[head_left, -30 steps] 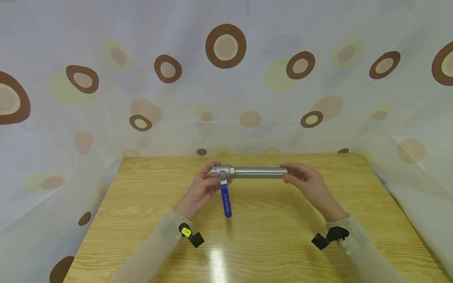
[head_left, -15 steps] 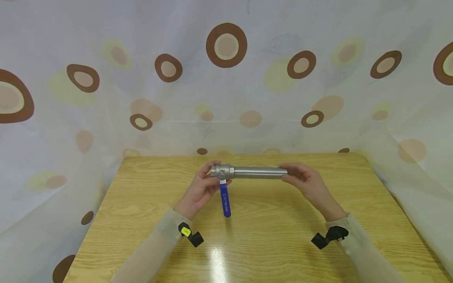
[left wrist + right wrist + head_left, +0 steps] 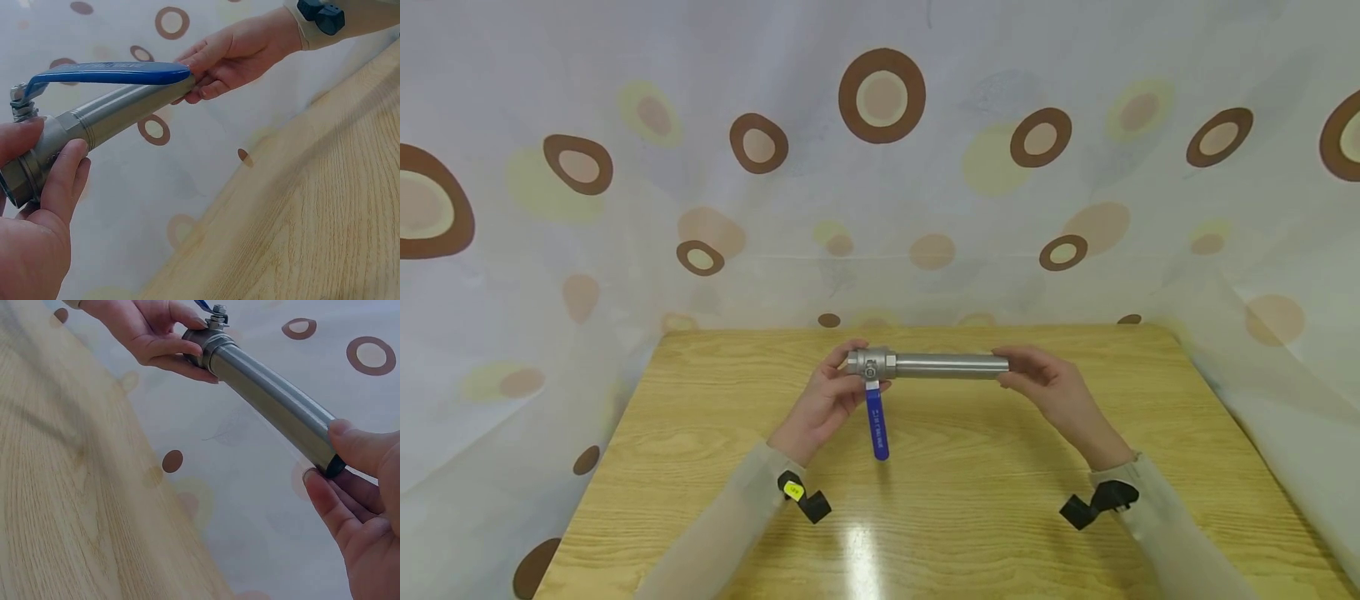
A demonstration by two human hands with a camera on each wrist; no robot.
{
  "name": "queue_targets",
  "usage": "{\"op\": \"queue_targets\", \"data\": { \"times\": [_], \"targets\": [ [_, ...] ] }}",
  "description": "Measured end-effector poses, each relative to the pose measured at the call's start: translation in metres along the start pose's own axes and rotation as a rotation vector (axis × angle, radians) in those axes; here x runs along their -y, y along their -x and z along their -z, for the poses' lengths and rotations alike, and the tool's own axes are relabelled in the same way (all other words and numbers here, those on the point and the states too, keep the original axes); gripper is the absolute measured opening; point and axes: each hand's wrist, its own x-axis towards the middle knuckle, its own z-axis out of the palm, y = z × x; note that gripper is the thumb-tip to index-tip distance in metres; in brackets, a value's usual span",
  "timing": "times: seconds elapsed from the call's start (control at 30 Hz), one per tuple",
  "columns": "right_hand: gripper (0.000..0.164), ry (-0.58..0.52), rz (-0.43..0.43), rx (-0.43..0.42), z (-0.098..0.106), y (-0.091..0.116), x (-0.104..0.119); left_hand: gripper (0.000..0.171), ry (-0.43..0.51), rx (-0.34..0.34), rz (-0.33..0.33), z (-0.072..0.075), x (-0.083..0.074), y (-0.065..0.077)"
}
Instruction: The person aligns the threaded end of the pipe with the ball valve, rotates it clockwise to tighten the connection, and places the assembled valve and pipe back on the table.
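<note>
A steel ball valve (image 3: 874,363) with a blue lever handle (image 3: 877,423) is held up over the table in the head view. My left hand (image 3: 826,404) grips its body, thumb on the near side and fingers around the far side. Joined to the valve's right end is a straight steel pipe (image 3: 951,366), lying level. At the pipe's free end my right hand (image 3: 1060,400) pinches it between thumb and fingers. The right wrist view shows the thumb on top of the pipe (image 3: 275,400) and fingers below. In the left wrist view the lever (image 3: 119,73) runs above the pipe.
A wood-grain table (image 3: 955,525) lies beneath both hands. A pale curtain (image 3: 880,208) with brown ring prints hangs behind it and along both sides. Each wrist wears a small black camera mount (image 3: 805,498).
The blue lever's lower end has shifted very slightly left since one second ago. Both hands keep their holds, and the valve and pipe stay almost still.
</note>
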Motion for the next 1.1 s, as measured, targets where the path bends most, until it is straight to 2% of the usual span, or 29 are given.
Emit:
{"op": "queue_targets", "data": {
  "times": [0.1,0.3,0.5,0.67,1.1],
  "targets": [
    [0.041,0.031,-0.002,-0.005,0.0010,0.0006,0.0003,0.062,-0.005,0.008,-0.003,0.0003,0.0002,-0.0004],
    [0.044,0.003,-0.021,0.006,0.0018,0.0025,0.0017,0.061,-0.006,0.007,-0.011,0.0002,0.0004,-0.0008],
    [0.040,0.036,-0.033,-0.023,0.0011,0.0033,0.0023,0.059,0.011,-0.002,0.001,-0.0013,0.0001,0.0002],
    [0.043,0.020,-0.038,-0.010,0.0010,0.0029,0.0019,0.057,0.020,-0.014,-0.004,-0.0015,-0.0003,0.0004],
    [0.043,0.052,-0.004,-0.019,0.0006,0.0019,0.0032,0.059,0.016,-0.012,0.004,-0.0007,-0.0002,-0.0008]
  ]
}}
